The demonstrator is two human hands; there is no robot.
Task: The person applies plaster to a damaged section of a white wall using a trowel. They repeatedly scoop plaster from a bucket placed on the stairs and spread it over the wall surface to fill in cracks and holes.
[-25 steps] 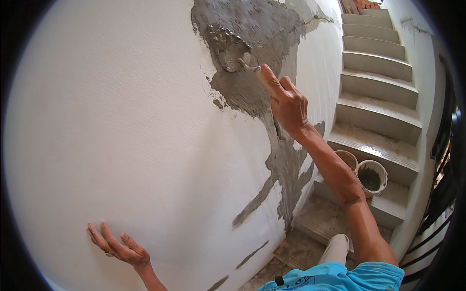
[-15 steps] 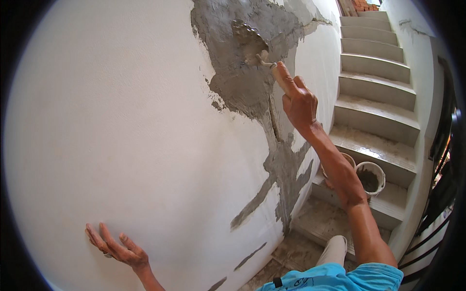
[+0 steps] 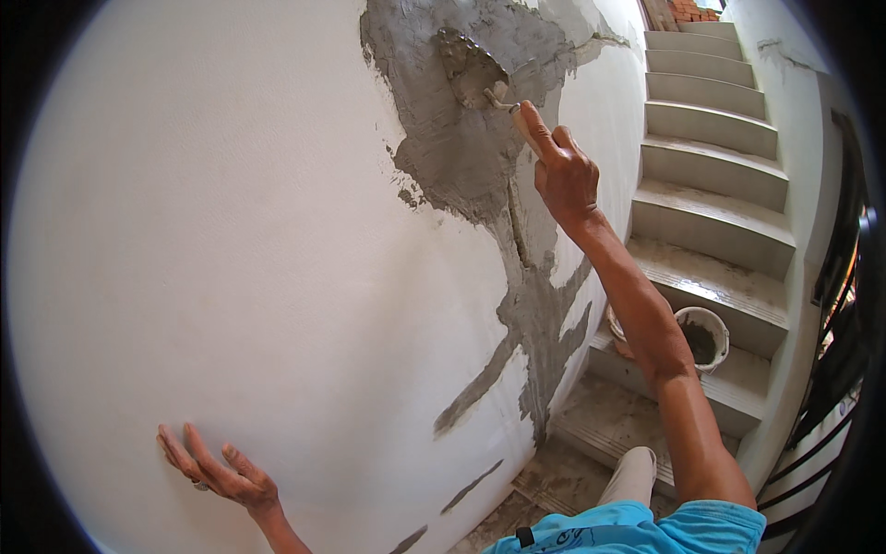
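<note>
One trowel (image 3: 472, 74) in clamped right fingers (image 3: 540, 128), over ragged-edged mortar (image 3: 461, 166); left fingers (image 3: 200, 450) apart against wide bare wall (image 3: 231, 240)

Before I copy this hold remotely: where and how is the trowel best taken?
Probably take the trowel by its pale handle, coming from the picture's lower right, where the right grip wraps it. The handle points that way from a bent neck; the blade lies against the grey mortar, making it a poor hold.
</note>
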